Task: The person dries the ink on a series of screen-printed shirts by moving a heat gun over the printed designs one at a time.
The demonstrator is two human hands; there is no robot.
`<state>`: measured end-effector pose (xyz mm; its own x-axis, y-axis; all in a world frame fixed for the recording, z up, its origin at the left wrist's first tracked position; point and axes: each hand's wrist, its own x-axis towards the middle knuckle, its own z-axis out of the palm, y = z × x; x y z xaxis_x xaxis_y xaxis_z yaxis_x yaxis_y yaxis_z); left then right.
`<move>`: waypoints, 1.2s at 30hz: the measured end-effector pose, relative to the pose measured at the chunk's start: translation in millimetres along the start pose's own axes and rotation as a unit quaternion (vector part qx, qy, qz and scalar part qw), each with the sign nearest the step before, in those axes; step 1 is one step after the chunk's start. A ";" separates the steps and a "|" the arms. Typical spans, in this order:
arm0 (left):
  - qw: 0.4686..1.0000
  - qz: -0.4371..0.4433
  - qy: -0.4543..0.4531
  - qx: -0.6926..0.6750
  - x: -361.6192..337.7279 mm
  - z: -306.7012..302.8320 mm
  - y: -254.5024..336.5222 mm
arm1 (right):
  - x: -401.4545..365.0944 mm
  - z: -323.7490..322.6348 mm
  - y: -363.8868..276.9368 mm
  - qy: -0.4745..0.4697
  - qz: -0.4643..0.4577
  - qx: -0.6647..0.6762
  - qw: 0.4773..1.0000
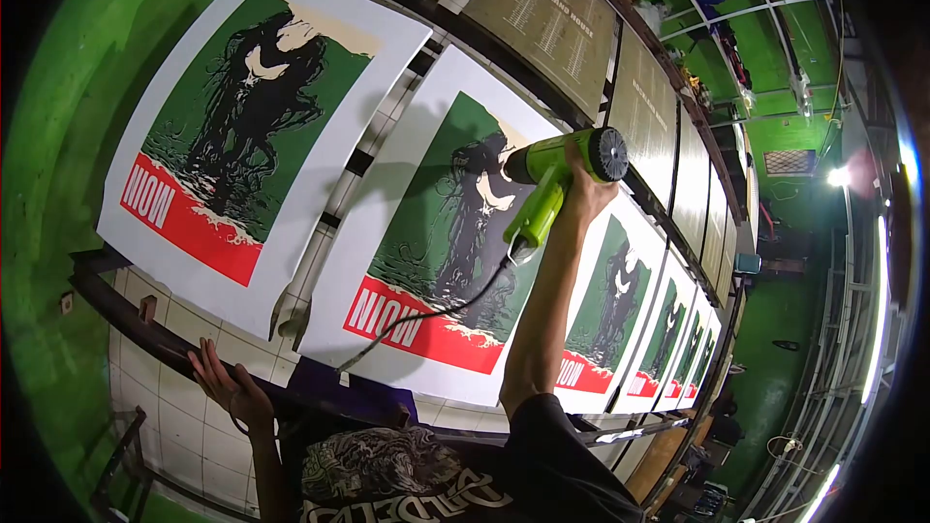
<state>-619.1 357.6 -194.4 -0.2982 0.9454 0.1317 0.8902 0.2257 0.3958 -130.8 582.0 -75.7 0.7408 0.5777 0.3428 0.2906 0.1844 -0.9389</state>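
Observation:
My right hand (589,196) is wrapped round a green heat gun (547,189), whose dark nozzle points left over a printed poster (426,223) in green, black and red. The gun's black cord (455,308) hangs from its handle and crosses the poster's red band. My left hand (231,389) rests by the dark metal rail (184,360) at the near edge, fingers spread, with nothing seen in it. Another copy of the print (242,126) lies flat to the left, beyond a gap.
More copies of the poster (608,300) run off to the right. Behind them lie brown printed panels (552,19) in a dark frame. White tiles (199,416) show below the rail. A green wall (58,136) stands at the left, metal racks at the right.

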 end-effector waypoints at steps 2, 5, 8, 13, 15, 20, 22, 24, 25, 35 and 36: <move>1.000 -0.005 -0.001 0.001 0.9 -0.5 0.7 | -3.3 3.4 -5.8 0.005 0.009 0.019 1.000; 1.000 -0.008 -0.006 0.003 -0.9 -0.1 -0.9 | -4.8 -1.8 0.1 0.021 0.025 0.040 0.999; 1.000 -0.014 -0.005 0.002 1.7 -1.3 1.1 | -9.9 -2.4 -1.9 0.003 0.004 0.015 1.000; 1.000 -0.018 -0.011 -0.006 1.7 -2.4 3.4 | -18.0 -4.1 -5.7 0.008 0.018 0.009 1.000; 0.999 -0.030 -0.019 -0.007 1.8 -3.2 4.1 | -21.4 -4.1 -5.0 0.005 0.006 0.028 1.000; 0.999 -0.027 -0.016 -0.005 0.6 0.7 -0.7 | -24.8 -5.3 -13.1 0.001 0.014 -0.021 1.000; 0.999 -0.031 -0.019 -0.009 0.9 -0.3 0.4 | -24.3 -4.9 -16.2 -0.005 0.022 -0.004 1.000; 0.999 -0.041 -0.030 -0.004 1.0 -1.4 1.5 | -25.9 -4.6 -19.4 0.005 0.040 0.021 0.999; 0.999 -0.040 -0.032 -0.004 -0.7 -1.5 0.4 | -26.5 -6.5 -18.1 0.006 0.040 0.019 0.999; 0.999 -0.033 -0.023 -0.017 1.1 0.1 -2.4 | -26.3 -17.9 -6.5 -0.030 0.009 -0.045 0.999; 0.999 -0.032 -0.023 -0.017 0.4 0.1 -2.5 | -27.9 -17.0 -6.7 -0.037 0.012 0.001 0.999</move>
<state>-621.4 357.4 -195.4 -0.3373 0.9393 0.0635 0.8573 0.2786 0.4330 -143.1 551.1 -78.4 0.7007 0.6388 0.3178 0.2725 0.1720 -0.9467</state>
